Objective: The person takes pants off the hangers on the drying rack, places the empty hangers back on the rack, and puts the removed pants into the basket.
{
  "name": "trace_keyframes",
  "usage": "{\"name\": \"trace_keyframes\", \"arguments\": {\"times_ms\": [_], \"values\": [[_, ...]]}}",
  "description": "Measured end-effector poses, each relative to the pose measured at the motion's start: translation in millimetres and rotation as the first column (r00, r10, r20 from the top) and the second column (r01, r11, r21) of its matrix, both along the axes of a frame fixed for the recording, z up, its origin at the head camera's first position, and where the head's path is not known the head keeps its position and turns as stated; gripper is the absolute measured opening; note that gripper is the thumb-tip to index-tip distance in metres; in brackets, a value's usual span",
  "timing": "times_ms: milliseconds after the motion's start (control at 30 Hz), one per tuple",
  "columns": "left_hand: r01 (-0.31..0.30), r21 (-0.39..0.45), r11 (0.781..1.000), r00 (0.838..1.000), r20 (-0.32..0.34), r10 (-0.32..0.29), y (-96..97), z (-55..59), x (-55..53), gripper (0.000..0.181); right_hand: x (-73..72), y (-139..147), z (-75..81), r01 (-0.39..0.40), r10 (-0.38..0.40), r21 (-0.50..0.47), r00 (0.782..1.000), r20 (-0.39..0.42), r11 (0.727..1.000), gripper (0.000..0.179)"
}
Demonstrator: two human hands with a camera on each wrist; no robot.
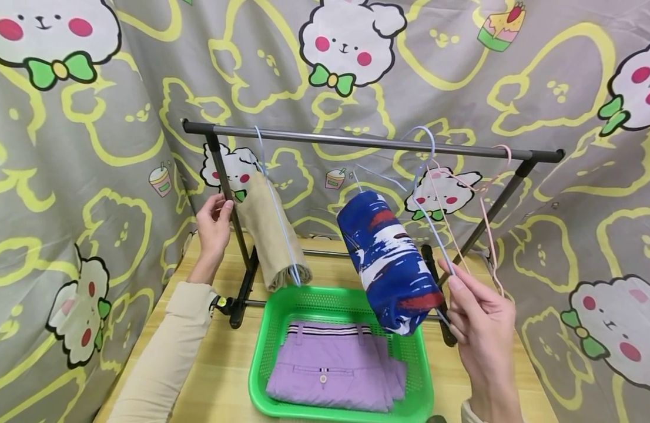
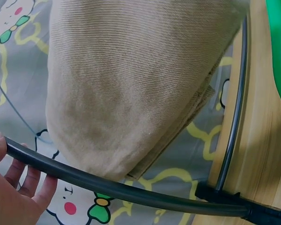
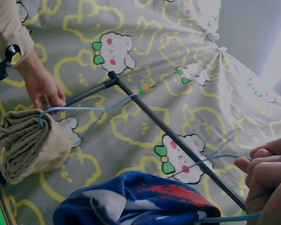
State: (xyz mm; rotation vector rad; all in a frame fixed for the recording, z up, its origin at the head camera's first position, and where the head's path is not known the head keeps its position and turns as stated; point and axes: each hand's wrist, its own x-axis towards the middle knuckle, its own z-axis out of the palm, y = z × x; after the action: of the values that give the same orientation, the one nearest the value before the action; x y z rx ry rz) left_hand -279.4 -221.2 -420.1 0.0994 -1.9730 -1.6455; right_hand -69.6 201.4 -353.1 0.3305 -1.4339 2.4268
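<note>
Blue cloth, splashed with white and red, stands out in the head view: this printed garment [image 1: 391, 264] hangs slanting on a blue wire hanger [image 1: 435, 230], over the far right corner of the green basket [image 1: 256, 358] on the tabletop [image 1: 214, 364]. The hanger's hook reaches the top bar [image 1: 351, 140], though I cannot tell whether it is seated there. The right hand [image 1: 481, 314] pinches the hanger's side between thumb and fingers. The left hand [image 1: 214, 226] grips the left post [image 1: 235, 226], toward the tabletop's left edge. I judge that hand should brace the post while the right one guides the hook squarely over the bar, with the wire level so the garment does not slide. A khaki garment [image 1: 274, 235] hangs near the post and a pink hanger [image 1: 486, 229] at the bar's right end; lilac shorts [image 1: 330, 370] lie folded in the basket.

From the left wrist, the thumb lies on one side of the dark post and the fingers, slightly spread, curl round the other; the khaki folds hang close by, so that hand had best not jolt them.

From the right wrist, the fingers bunch together, clamped on the hanger wire. The printed garment droops below the bar; a gentle pinch should suffice, since squeezing could twist the wire.
</note>
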Motion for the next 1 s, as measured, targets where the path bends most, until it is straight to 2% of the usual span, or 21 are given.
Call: {"name": "trace_keyframes", "arguments": {"times_ms": [167,267,367,467,600,767,900,1000], "values": [[0.014,-0.015,1.0,1.0,0.021,-0.014,-4.9,2.8,2.8,0.028,13.8,12,-13.0,-0.092,0.092,-0.054,0.996,-0.007,0.994,0.039],[0.033,-0.039,0.999,0.999,0.036,-0.032,-7.6,4.3,4.7,0.03,20.9,16,-20.8,-0.118,0.119,-0.043,0.993,0.009,0.992,0.04],[0.087,-0.087,0.992,0.995,0.057,-0.082,-10.1,6.0,10.1,0.034,29.0,21,-26.9,-0.134,0.133,0.009,0.99,0.042,0.991,0.041],[0.159,-0.146,0.976,0.986,0.08,-0.149,-12.5,7.4,19.6,0.041,36.7,27,-32.4,-0.158,0.154,0.063,0.986,0.071,0.985,0.041],[0.196,-0.208,0.958,0.98,0.081,-0.182,-15.1,11.0,39.6,0.045,42.9,33,-39.8,-0.193,0.185,0.105,0.98,0.076,0.976,0.041],[0.21,-0.235,0.949,0.977,0.031,-0.209,-13.8,12.5,70.5,0.036,49.6,39,-49.2,-0.229,0.223,0.106,0.973,0.064,0.968,0.045],[0.279,-0.204,0.938,0.954,-0.05,-0.295,-9.4,6.5,91.9,0.027,55.9,43,-54.6,-0.234,0.225,0.141,0.971,0.079,0.962,0.049],[0.32,-0.211,0.924,0.938,-0.064,-0.34,-6.2,0.4,108.2,0.023,60.2,48,-57.9,-0.223,0.209,0.192,0.974,0.09,0.956,0.047]]}}
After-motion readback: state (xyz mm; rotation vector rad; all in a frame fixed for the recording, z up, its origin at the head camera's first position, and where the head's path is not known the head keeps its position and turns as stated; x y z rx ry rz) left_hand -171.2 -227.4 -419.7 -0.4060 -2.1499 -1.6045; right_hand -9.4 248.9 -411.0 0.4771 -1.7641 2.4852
